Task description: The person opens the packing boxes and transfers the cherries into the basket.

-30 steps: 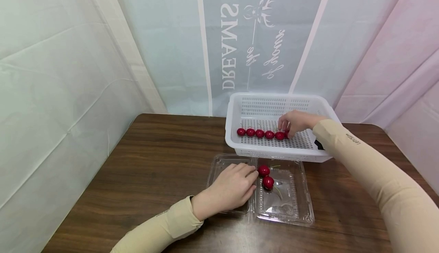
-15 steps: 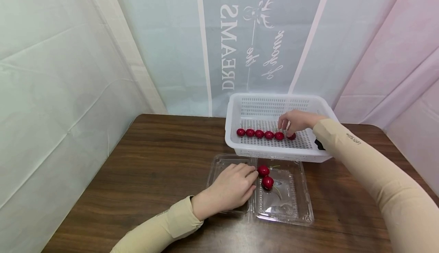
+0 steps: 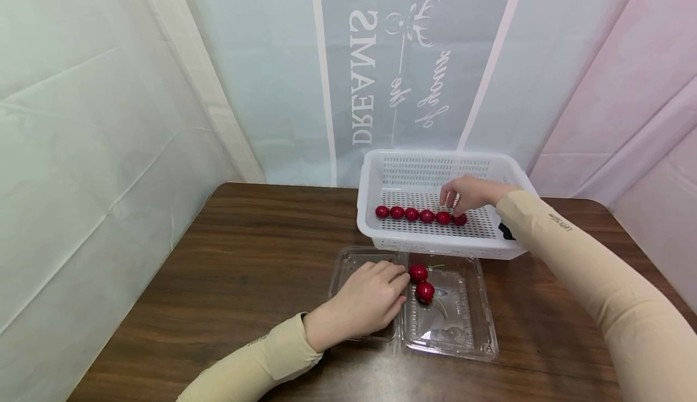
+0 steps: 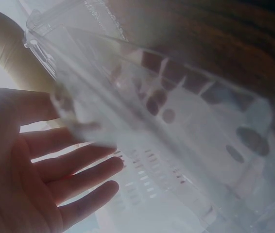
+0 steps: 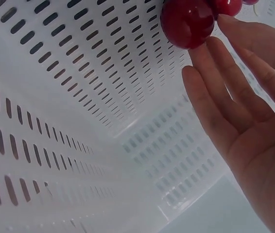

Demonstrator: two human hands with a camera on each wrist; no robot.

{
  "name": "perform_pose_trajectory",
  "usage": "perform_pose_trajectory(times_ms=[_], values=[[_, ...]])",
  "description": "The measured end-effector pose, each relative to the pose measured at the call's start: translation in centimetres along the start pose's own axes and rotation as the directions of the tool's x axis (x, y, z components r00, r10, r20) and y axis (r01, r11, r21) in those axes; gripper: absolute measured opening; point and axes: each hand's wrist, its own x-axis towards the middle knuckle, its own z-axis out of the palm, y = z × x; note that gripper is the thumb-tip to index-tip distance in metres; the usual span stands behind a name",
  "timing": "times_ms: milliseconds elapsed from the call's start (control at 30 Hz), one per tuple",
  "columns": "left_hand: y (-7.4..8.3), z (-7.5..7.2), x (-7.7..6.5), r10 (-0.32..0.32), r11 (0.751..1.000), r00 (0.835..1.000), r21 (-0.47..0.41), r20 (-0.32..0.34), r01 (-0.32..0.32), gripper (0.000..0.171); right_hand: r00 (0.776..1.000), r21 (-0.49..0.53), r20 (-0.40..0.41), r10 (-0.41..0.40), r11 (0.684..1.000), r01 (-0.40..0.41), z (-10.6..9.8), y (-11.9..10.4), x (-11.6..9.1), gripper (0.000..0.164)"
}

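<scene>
Inside a white perforated plastic basket (image 3: 441, 241), several red cherries (image 3: 412, 215) form a row. At its right end, the last cherry (image 3: 460, 219) lies on the basket floor, large and glossy in the right wrist view. My right hand (image 3: 472, 192) is over it, thumb tip at the cherry and the other fingers loosely extended, not wrapped round it. My left hand (image 3: 366, 296) rests with relaxed fingers over the left half of an open clear plastic clamshell box (image 3: 479, 323). In its right half lie two stemmed cherries (image 3: 425, 292), near the left fingertips.
The basket stands at the back of a brown wooden table (image 3: 229, 281), directly behind the clamshell box. A printed curtain (image 3: 294, 87) hangs behind the table, with pale cloth at both sides. A small black item (image 3: 506, 230) shows at the basket's right end, partly behind the right sleeve.
The end cherry came out from under the right fingers, slightly apart from the row, then shifted left against its neighbour. My right hand moved only slightly; the left hand stayed put.
</scene>
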Motion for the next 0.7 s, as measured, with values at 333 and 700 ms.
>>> perform_pose_trajectory(times_ms=[333, 700], values=[[0.01, -0.09, 0.03, 0.005, 1.000, 1.000, -0.005, -0.009, -0.005, 0.032, 0.999, 0.004, -0.029, -0.016, 1.000, 0.016, -0.02, 0.02, -0.21, 0.027], [0.02, -0.02, 0.04, 0.004, 1.000, 1.000, -0.009, -0.019, -0.004, 0.032, 0.994, -0.031, -0.083, -0.069, 0.997, 0.067, -0.86, -0.45, -0.94, 0.020]])
